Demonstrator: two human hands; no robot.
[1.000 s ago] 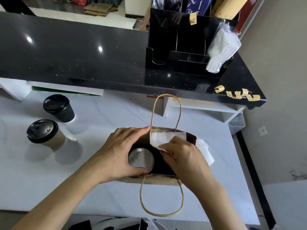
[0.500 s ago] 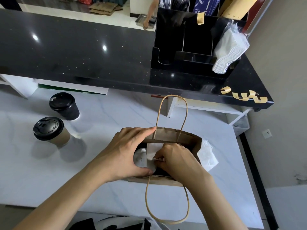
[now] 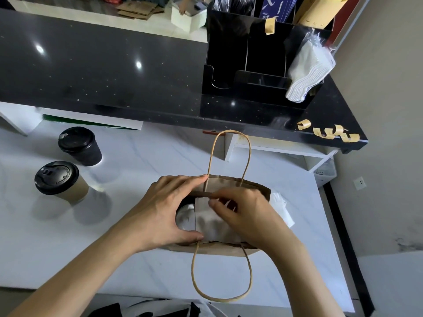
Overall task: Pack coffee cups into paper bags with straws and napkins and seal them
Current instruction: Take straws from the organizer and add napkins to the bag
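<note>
On white marble counter (image 3: 137, 202) | left hand (image 3: 164, 209) spreads kraft bag (image 3: 229, 248) | right hand (image 3: 247, 213) pinches soft napkin (image 3: 206, 218)

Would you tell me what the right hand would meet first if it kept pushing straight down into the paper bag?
Most likely the white napkin that the right hand already presses in the paper bag, then the cup lid under it; depth inside the bag is unclear.

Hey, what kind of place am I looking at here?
Probably a coffee shop's takeaway counter: lidded paper cups stand on the white worktop, a paper bag is being packed, and a black organizer holds straws and napkins.
</note>
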